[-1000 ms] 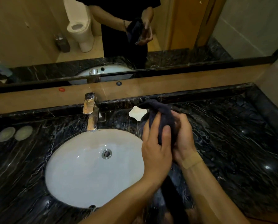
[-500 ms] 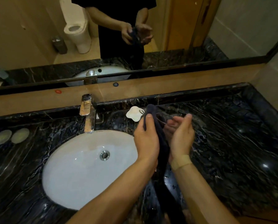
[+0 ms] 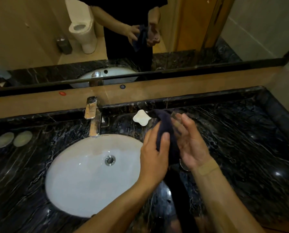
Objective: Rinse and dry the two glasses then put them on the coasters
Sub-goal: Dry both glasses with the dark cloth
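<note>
I stand at the white sink basin (image 3: 90, 174), which I take as my landmark. Just to the right of its rim, above the dark marble counter (image 3: 241, 148), my left hand (image 3: 154, 158) is clenched around a dark cloth (image 3: 165, 130), thumb pressed on the near side of it, fingers wrapped behind. The cloth rises from my fist and folds over toward the wall, and a long tail of it hangs down toward me between my forearms.

My right hand (image 3: 190, 145), further right of the basin, has its palm turned up and its fingers (image 3: 179, 125) loosely spread, pressed against the cloth. A clear glass (image 3: 175, 121) lies against those fingers, half wrapped in the cloth; it is faint and blurred, so I cannot tell how firmly that hand grips it. A tan plaster (image 3: 207, 169) crosses my right wrist.

Behind the basin stands the chrome tap (image 3: 93, 118). To the right of the tap, at the wall, lies a white flower-shaped coaster (image 3: 141, 117), partly covered by the cloth's tip. Far to the left of the basin sit two round pale discs (image 3: 13, 138), side by side.
</note>
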A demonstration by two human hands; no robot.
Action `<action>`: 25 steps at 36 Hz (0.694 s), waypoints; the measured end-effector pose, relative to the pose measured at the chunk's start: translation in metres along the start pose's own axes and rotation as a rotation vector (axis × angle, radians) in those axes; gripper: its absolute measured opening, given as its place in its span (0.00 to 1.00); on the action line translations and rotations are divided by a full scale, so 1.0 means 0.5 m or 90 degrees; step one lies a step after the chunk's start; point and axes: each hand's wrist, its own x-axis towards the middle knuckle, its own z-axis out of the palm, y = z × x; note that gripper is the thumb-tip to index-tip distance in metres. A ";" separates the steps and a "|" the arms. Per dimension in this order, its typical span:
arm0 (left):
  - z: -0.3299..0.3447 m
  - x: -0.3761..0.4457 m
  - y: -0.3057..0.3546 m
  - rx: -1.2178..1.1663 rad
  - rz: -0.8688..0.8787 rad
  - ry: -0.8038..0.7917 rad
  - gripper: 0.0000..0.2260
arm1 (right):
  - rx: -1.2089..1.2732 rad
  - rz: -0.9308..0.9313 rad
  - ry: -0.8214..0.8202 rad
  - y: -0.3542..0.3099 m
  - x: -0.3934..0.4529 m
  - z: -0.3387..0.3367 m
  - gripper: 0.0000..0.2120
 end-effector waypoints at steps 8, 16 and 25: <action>-0.042 0.097 0.017 -0.247 -0.433 -0.143 0.15 | -0.116 0.036 -0.138 0.013 -0.014 -0.020 0.33; -0.040 0.094 -0.041 -0.155 -0.441 -0.133 0.17 | -0.163 -0.043 0.059 0.071 0.016 -0.012 0.40; -0.086 0.094 -0.134 0.073 -0.398 -0.279 0.19 | -0.166 -0.016 0.196 0.127 0.061 -0.011 0.13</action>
